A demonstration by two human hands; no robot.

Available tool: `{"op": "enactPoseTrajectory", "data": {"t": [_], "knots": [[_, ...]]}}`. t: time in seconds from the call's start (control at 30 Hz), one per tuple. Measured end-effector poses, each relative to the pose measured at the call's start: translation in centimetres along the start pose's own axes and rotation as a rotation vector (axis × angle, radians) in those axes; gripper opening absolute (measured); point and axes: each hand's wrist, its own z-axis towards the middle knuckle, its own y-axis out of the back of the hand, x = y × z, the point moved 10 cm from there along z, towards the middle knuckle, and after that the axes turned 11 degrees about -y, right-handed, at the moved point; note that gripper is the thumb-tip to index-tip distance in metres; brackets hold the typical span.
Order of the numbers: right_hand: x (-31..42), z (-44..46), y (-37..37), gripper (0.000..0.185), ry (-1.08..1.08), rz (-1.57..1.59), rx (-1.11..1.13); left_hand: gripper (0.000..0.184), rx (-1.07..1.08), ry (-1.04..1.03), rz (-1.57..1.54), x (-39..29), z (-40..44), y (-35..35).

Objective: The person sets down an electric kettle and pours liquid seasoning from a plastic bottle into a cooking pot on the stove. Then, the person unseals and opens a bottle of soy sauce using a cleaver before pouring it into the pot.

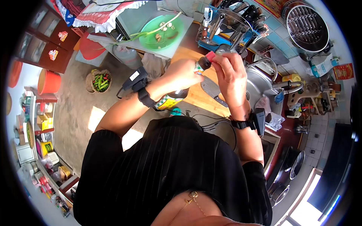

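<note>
My left hand (183, 73) is closed around the neck of a dark bottle (168, 103) with a green checked and yellow label. The bottle lies tilted, its body behind my left wrist and its neck toward my right hand. The fingers of my right hand (230, 71) are pinched at the red cap (209, 56) on the bottle's mouth; whether the cap is loose I cannot tell. Below the hands, a cleaver (211, 89) rests on the wooden board (188, 97), partly hidden by my right hand.
A green basin (149, 42) with scallions and garlic stands at the back. Behind my hands is a blue rack (201, 39) of utensils. The sink (258, 81) lies to the right. A basket of green peppers (101, 81) sits on the floor at left. Cables (211, 122) hang near my body.
</note>
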Motion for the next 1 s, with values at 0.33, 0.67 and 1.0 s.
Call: {"op": "enactPoseTrajectory", "data": {"t": [0.33, 0.67, 1.0], "knots": [[0.6, -0.1, 0.3, 0.019, -0.011, -0.05, -0.002, 0.032, 0.027, 0.011, 0.078, -1.5, 0.1, 0.5], [-2.1, -3.1, 2.3, 0.016, -0.082, -0.036, -0.037, 0.022, 0.209, -0.139, -0.434, -3.6, 1.6, -1.9], [-13.0, -5.1, 1.7, 0.014, -0.871, 1.154, 0.026, 0.022, 0.534, -0.315, -0.324, -8.2, 2.1, -6.2]]}}
